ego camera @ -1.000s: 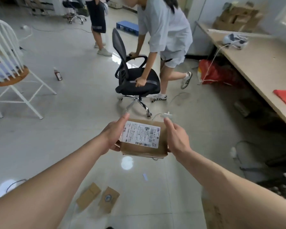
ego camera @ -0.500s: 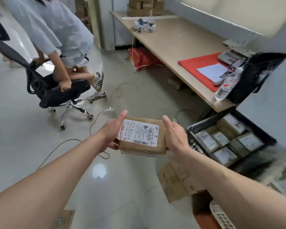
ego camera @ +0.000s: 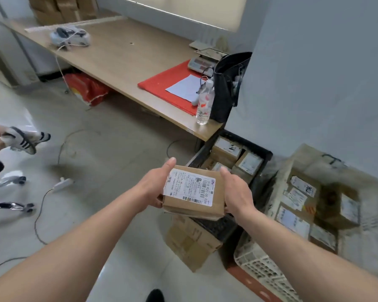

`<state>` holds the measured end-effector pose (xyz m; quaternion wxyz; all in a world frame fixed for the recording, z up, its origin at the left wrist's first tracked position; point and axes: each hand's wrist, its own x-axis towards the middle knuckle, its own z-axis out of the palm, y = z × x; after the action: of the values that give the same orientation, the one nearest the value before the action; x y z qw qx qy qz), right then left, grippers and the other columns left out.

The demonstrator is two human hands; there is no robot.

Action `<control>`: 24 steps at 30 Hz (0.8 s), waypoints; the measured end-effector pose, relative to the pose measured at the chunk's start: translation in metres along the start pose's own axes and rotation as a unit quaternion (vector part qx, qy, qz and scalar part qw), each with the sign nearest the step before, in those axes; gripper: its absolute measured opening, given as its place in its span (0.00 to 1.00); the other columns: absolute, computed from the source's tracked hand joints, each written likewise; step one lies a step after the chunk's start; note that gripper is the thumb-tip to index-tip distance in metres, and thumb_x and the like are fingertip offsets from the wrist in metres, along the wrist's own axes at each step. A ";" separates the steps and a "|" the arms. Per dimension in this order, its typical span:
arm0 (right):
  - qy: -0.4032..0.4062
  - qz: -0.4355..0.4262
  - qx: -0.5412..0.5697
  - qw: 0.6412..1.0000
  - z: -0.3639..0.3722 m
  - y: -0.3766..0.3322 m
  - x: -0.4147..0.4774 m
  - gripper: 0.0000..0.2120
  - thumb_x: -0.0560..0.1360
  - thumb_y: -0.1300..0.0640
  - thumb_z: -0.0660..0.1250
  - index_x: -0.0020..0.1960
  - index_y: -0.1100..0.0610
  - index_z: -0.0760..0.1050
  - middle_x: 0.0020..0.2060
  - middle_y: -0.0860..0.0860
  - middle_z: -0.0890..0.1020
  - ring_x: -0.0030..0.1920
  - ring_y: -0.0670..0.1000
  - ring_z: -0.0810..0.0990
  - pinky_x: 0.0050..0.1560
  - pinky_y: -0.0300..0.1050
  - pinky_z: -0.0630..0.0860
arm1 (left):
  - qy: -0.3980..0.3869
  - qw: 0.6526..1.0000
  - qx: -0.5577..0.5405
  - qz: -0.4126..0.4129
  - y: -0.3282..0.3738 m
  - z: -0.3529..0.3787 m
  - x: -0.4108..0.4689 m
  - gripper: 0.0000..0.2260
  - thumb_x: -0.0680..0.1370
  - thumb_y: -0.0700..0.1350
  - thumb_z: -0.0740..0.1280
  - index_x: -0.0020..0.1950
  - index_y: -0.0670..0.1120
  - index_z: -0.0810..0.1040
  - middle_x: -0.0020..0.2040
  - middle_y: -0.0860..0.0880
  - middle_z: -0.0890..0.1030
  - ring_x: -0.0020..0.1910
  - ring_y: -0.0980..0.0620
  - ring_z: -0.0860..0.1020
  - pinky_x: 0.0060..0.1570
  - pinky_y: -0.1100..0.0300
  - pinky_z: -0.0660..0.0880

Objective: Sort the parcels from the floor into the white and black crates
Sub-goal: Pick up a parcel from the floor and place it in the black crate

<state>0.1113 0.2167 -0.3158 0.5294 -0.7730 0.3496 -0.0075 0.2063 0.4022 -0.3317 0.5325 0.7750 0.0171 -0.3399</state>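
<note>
A brown cardboard parcel with a white shipping label on top is held in front of me at waist height. My left hand grips its left side and my right hand grips its right side. Just beyond and below it stands the black crate, holding several labelled parcels. To the right stands the white crate, also filled with several labelled parcels. A flat cardboard box leans on the floor against the black crate's near side.
A long wooden table runs along the back, carrying a red mat, a water bottle and a black bag. Cables and a power strip lie on the floor. Another person's shoe and a chair base are at left.
My view has swung right and closer to the crates; both crates now fill the right side. The parcel stays held in both hands. The other person and chair slid out to the left.
</note>
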 end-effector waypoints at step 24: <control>0.053 0.072 -0.017 0.996 -0.054 0.054 0.182 0.21 0.82 0.38 0.57 0.61 0.50 0.79 0.50 0.44 0.82 0.52 0.48 0.80 0.56 0.50 0.75 | -0.102 0.990 0.025 -0.091 0.059 0.106 0.177 0.47 0.61 0.81 0.58 0.76 0.62 0.61 0.73 0.49 0.72 0.65 0.40 0.77 0.53 0.35 0.79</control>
<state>0.1996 0.0626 -0.4021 0.4958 -0.7534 0.4320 -0.0045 0.3109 0.2285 -0.4020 0.4787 0.7443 0.0245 -0.4650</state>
